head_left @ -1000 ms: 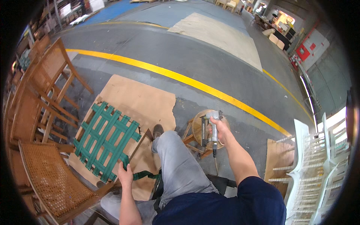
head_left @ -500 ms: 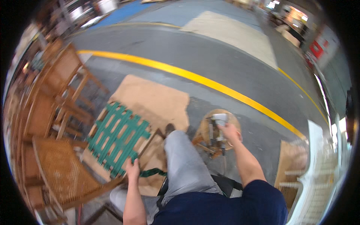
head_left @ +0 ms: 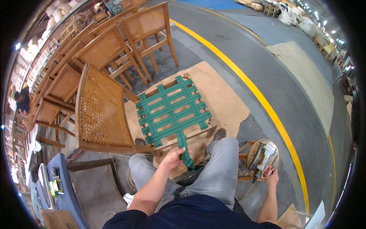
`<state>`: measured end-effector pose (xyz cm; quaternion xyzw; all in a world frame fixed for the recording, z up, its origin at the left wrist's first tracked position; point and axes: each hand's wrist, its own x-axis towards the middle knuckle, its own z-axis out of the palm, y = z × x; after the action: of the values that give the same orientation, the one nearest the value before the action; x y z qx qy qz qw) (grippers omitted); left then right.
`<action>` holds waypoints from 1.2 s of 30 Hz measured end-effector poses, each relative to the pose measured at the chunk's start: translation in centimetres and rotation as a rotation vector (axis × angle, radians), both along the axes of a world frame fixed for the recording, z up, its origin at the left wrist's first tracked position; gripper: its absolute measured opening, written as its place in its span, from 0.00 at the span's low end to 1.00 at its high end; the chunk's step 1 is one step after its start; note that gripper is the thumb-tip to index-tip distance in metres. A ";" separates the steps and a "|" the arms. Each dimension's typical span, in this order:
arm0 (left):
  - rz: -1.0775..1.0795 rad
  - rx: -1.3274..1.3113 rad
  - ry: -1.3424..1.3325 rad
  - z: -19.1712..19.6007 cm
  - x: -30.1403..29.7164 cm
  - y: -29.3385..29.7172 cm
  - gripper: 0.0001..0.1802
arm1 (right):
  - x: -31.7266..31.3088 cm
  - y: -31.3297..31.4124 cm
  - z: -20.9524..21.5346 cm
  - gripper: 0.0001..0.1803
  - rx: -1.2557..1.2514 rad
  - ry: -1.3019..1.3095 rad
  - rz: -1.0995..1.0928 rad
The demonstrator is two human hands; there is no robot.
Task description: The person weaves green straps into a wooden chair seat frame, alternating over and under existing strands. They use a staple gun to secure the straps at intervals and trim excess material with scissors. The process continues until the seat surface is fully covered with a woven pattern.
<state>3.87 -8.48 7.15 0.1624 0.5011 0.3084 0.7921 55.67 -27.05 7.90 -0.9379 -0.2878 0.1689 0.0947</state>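
A wooden chair with a cane back [head_left: 103, 108] lies tilted before me, its seat frame crossed by woven green webbing straps [head_left: 173, 116]. My left hand [head_left: 174, 157] pinches the loose tail of one strap [head_left: 185, 154], which hangs over the near side of the frame between my knees. To the right stands a round wooden stool [head_left: 252, 152]. A silver and black pneumatic staple gun [head_left: 268, 152] lies on its top. At the stool's near edge my right hand [head_left: 272, 177] is closed around the red handles of a pair of scissors [head_left: 268, 171].
Several cane-backed chairs [head_left: 103, 45] crowd the far left. Brown paper [head_left: 225, 95] lies under the chair frame. A yellow floor line [head_left: 249, 86] runs past the stool. A blue padded piece [head_left: 66, 191] carries small boxes at the lower left. An air hose trails below the stool.
My view has swung left. My right hand has moved from the staple gun to the scissors on the stool. My left hand stays at the loose strap.
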 end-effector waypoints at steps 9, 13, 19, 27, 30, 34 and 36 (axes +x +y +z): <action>0.053 0.199 -0.090 3.5 -3.8 8.0 0.12 | 0.6 -4.3 -0.9 0.27 0.270 0.562 -0.335; 0.040 0.153 -0.069 3.1 -6.0 8.2 0.14 | -2.8 -5.8 1.9 0.20 0.429 1.087 -0.552; 0.007 0.153 -0.189 2.8 -5.7 8.4 0.13 | -5.4 0.8 8.9 0.36 0.781 0.893 -0.253; 0.069 0.172 -0.182 2.7 -5.5 8.3 0.11 | -17.7 23.1 11.7 0.30 0.351 0.095 1.257; 0.027 0.170 -0.157 3.2 -5.4 8.4 0.12 | -22.4 28.0 9.3 0.31 0.102 0.042 1.486; 0.016 0.172 -0.141 3.1 -5.2 8.6 0.12 | -25.5 31.7 4.7 0.31 0.074 -0.034 1.729; 0.018 0.164 -0.125 2.9 -5.2 8.5 0.13 | -26.5 32.4 3.3 0.30 0.081 -0.066 1.812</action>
<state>-1.34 0.02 10.00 0.2024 0.4254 0.3650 0.8030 29.13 5.36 11.15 -0.3524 -0.9238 0.1414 -0.0496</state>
